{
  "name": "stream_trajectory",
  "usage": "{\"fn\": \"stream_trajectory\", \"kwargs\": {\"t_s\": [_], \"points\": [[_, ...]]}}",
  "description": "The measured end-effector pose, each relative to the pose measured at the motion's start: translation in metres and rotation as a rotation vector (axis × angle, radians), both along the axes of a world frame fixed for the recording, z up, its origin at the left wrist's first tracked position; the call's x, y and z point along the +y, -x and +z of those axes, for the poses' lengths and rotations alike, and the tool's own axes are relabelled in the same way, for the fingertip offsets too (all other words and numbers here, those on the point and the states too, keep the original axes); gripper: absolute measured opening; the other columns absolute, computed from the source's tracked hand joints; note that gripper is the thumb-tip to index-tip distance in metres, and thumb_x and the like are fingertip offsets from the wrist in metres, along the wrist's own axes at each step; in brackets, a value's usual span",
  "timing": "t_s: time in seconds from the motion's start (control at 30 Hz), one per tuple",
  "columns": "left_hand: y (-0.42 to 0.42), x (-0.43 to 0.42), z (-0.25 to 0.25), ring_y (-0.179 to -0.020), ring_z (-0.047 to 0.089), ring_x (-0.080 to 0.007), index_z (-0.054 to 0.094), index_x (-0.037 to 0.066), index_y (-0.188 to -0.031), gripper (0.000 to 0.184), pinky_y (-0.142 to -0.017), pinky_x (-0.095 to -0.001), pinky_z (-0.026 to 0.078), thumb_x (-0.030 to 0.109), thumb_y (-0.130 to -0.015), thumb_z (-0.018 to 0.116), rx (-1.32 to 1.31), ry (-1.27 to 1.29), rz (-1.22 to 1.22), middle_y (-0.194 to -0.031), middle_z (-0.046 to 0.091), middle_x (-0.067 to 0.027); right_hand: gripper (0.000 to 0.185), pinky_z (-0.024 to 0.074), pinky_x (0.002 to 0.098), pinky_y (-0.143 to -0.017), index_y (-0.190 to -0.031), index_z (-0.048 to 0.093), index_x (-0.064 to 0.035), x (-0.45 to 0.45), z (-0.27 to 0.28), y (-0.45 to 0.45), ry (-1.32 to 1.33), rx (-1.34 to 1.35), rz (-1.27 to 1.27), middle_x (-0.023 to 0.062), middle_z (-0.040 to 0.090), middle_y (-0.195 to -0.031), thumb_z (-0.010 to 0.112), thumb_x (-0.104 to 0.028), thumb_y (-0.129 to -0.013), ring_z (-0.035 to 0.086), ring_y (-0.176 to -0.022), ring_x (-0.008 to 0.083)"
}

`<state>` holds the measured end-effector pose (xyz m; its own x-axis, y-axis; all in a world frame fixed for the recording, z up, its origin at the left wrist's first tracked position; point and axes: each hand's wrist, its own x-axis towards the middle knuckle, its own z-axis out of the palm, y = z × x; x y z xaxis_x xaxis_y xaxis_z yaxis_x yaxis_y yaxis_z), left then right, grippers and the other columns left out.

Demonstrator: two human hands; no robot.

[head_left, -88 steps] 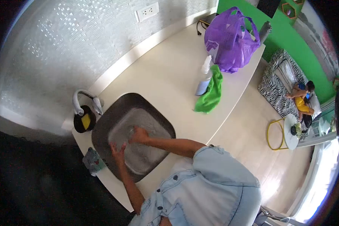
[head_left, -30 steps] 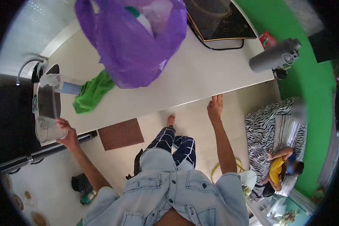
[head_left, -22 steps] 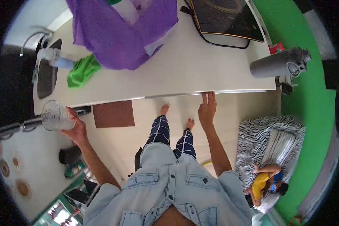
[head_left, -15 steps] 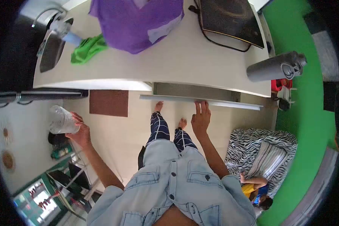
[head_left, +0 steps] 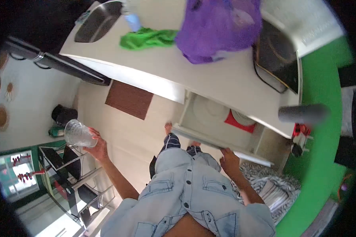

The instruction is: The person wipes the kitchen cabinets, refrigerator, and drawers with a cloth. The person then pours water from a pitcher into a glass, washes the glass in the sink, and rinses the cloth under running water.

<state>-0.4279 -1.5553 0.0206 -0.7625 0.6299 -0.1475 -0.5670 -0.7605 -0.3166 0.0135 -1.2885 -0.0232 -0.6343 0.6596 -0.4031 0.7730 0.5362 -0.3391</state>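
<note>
In the head view, the left grip (head_left: 97, 149) holds the clear cup (head_left: 79, 133) in its fingers. The right grip (head_left: 230, 161) touches the front edge of the open drawer (head_left: 209, 126), below the bench (head_left: 154, 59); how firmly it closes, I cannot tell.

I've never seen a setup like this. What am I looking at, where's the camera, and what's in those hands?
There is no machine: these are a person's bare hands, seen by one camera worn on the head, looking down. The left hand holds a clear glass. The right hand is at the front of an open drawer. On the counter lie a green cloth, a small bottle, a purple bag and a black hot plate. A blurred grey flask shows at its right end.
</note>
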Motion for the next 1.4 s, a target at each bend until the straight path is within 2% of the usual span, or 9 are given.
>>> {"fn": "stream_trajectory", "kwargs": {"t_s": [0.1, 0.27, 0.33, 0.43, 0.63, 0.77, 1.17, 1.27, 1.4], "points": [[0.013, -0.001, 0.0, -0.108, 0.05, -0.0222, 0.036, 0.007, -0.125, 0.08, -0.08, -0.0358, 0.046, 0.015, -0.055, 0.075, -0.036, -0.073, 0.034, -0.122, 0.045, -0.0065, 0.032, 0.047, 0.0442, -0.07, -0.104, 0.056, -0.0076, 0.04, 0.054, 0.101, 0.394, -0.253, 0.329, 0.014, 0.056, -0.103, 0.057, -0.017, -0.073, 0.057, -0.086, 0.0314], [0.042, -0.002, 0.004, -0.107, 0.05, -0.0222, 0.035, 0.008, -0.125, 0.081, -0.08, -0.0363, 0.045, 0.018, -0.056, 0.076, -0.019, -0.054, -0.016, -0.123, 0.044, -0.0058, 0.033, 0.0405, 0.0389, -0.085, -0.108, 0.052, -0.0069, 0.106, 0.055, 0.363, -0.22, 0.942, 0.32, 0.0142, 0.053, -0.106, 0.056, -0.019, -0.078, 0.049, -0.101, 0.0303], [0.053, -0.004, 0.007, -0.107, 0.05, -0.0225, 0.035, 0.008, -0.126, 0.082, -0.08, -0.0365, 0.045, 0.019, -0.057, 0.077, 0.026, 0.01, -0.072, -0.123, 0.044, -0.0058, 0.049, 0.0303, 0.053, -0.092, -0.12, 0.048, -0.0163, 0.145, 0.041, 0.452, -0.677, 0.874, 0.156, 0.0164, 0.041, -0.123, 0.06, -0.035, -0.076, 0.037, -0.113, 0.0361], [0.06, -0.001, 0.009, -0.107, 0.05, -0.0225, 0.033, 0.008, -0.127, 0.084, -0.08, -0.0366, 0.044, 0.018, -0.056, 0.078, 0.16, 0.138, -0.142, -0.125, 0.042, -0.0069, 0.063, 0.0249, 0.0553, -0.093, -0.116, 0.053, -0.023, 0.147, -0.003, 0.493, -0.5, 0.717, 0.119, 0.0149, 0.042, -0.123, 0.065, -0.054, -0.062, 0.036, -0.113, 0.0344], [0.073, 0.026, 0.002, -0.11, 0.047, -0.0244, 0.03, 0.008, -0.13, 0.082, -0.079, -0.037, 0.044, 0.026, -0.063, 0.074, 0.066, 0.084, -0.311, -0.128, 0.04, -0.0087, 0.033, 0.0408, 0.0417, -0.079, -0.108, 0.055, -0.0183, 0.072, -0.001, 0.376, -0.394, 0.671, 0.202, 0.0123, 0.047, -0.108, 0.06, -0.015, -0.075, 0.05, -0.098, 0.0275], [0.072, 0.068, 0.003, -0.112, 0.045, -0.0283, 0.035, 0.005, -0.126, 0.071, -0.084, -0.0429, 0.042, 0.034, -0.07, 0.067, 0.342, 0.386, -0.5, -0.127, 0.041, -0.0108, 0.033, 0.0444, 0.0375, -0.076, -0.108, 0.054, -0.0137, 0.047, 0.029, 0.25, 0.282, 0.655, -0.178, 0.0095, 0.053, -0.099, 0.061, -0.018, -0.076, 0.054, -0.09, 0.0276], [-0.121, 0.205, -0.046, -0.109, 0.047, -0.0281, 0.045, 0.003, -0.116, 0.055, -0.092, -0.0434, 0.04, 0.035, -0.075, 0.062, 0.948, 1.149, -0.646, -0.118, 0.049, -0.013, 0.046, 0.041, 0.0459, -0.082, -0.121, 0.043, -0.0197, 0.117, -0.187, -0.181, 0.14, 0.128, -0.684, 0.0148, 0.048, -0.106, 0.057, -0.029, -0.078, 0.049, -0.097, 0.0335], [-0.166, 0.22, -0.027, -0.108, 0.047, -0.0265, 0.041, 0.001, -0.119, 0.061, -0.091, -0.0392, 0.04, 0.036, -0.074, 0.064, 1.407, 1.207, -0.59, -0.117, 0.046, -0.0127, 0.071, 0.0397, 0.0476, -0.088, -0.136, 0.021, -0.0194, 0.138, -0.258, -0.205, 0.258, -0.213, -0.498, 0.0227, 0.027, -0.133, 0.058, -0.035, -0.078, 0.037, -0.117, 0.0382], [-0.188, 0.222, -0.038, -0.101, 0.048, -0.0253, 0.038, 0.0, -0.12, 0.057, -0.087, -0.0357, 0.04, 0.028, -0.076, 0.062, 1.388, 1.526, -0.542, -0.119, 0.042, -0.0138, 0.082, 0.0236, 0.0534, -0.098, -0.138, -0.004, -0.0223, 0.166, -0.312, -0.183, 0.624, -0.147, -0.963, 0.0234, 0.007, -0.141, 0.049, -0.045, -0.081, 0.014, -0.128, 0.0404]]}}
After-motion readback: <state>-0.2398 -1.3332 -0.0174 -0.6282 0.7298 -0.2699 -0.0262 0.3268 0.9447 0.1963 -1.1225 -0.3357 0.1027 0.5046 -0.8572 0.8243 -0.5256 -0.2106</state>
